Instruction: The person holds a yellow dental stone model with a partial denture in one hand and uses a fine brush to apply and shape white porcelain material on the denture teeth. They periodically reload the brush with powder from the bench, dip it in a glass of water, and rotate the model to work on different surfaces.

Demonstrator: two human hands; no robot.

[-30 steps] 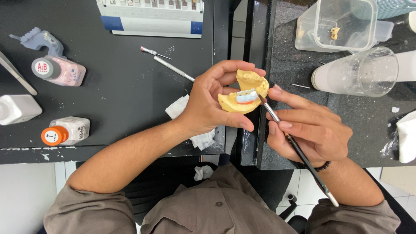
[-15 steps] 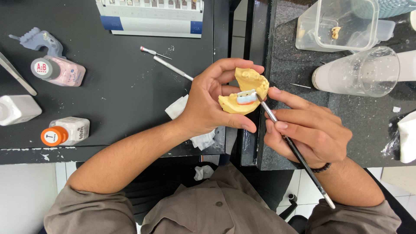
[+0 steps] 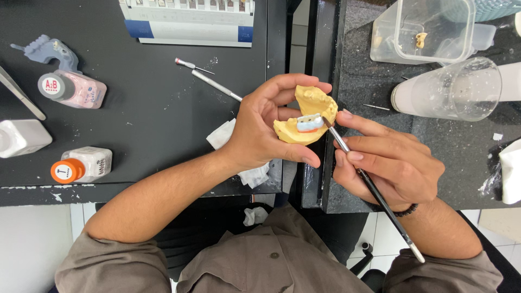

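Observation:
My left hand grips a yellow plaster dental cast with a pale blue and white tooth piece set in it. My right hand holds a thin dark brush like a pen. The brush tip touches the blue-white piece on the cast. Both hands hover over the gap between two black worktops.
On the left worktop lie a metal instrument, a small red-tipped tool, crumpled tissue, a pink bottle, an orange-capped white bottle and a white bottle. On the right stand a clear plastic cup and clear box.
The brush tip has shifted slightly along the tooth piece; the hands and cast stay almost where they were.

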